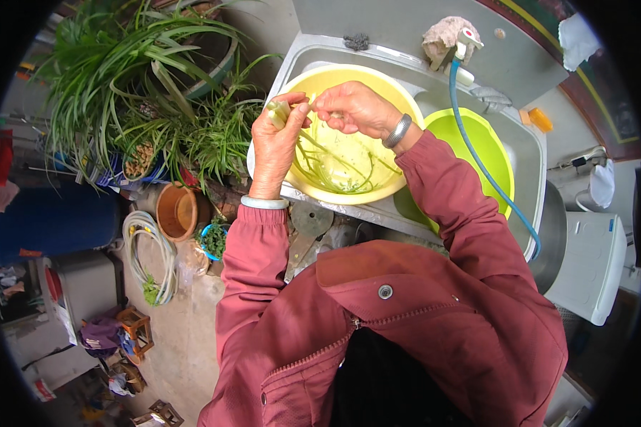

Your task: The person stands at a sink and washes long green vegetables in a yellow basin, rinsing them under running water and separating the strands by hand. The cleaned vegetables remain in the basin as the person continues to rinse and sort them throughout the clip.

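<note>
Over a yellow plastic basin [406,101] in the sink, my left hand [280,133] grips a bunch of green vegetable stalks [278,113] by their pale ends. The long thin green parts hang down into water in the basin. My right hand [355,109] is beside it, with thumb and fingertips pinched together close to my left thumb; a small pale bit, perhaps part of a stalk, shows at the fingers. Small green bits float in the water.
A metal double sink [537,160] holds a lime-green basin [494,139] at right, crossed by a blue hose [473,144]. Potted plants [155,96] stand at left, above a brown pot [176,212] and a coiled hose [163,267]. A scouring pad [356,41] lies on the rim.
</note>
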The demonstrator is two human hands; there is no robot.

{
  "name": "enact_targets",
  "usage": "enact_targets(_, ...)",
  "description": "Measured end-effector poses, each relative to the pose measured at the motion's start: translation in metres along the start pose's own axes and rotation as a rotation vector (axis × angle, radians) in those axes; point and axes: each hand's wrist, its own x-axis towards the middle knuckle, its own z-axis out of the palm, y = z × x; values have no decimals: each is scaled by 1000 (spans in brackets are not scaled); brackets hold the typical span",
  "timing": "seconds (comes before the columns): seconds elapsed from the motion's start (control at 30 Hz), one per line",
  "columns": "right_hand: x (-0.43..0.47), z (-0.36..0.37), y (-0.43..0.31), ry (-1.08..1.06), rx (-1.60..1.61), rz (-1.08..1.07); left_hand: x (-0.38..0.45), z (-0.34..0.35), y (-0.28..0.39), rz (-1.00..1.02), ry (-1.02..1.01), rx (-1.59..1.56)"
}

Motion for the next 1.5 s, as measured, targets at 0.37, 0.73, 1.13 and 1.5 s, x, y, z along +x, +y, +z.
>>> enact_targets(0.37, 2, 7, 1, 35, -101, 3, 0, -2, -6, 54, 57, -43)
enact_targets(0.73, -64, -121, 9, 480, -37, -229, 5, -74, -8, -49, 339, -385)
enact_targets(1.13, 110, -79, 142, 326, -532, 291, -8, -67, -13, -87, 323, -392)
enact_targets(1.5, 120, -62, 154, 218, -973, -127, -5, -62, -15, -134, 335, -318)
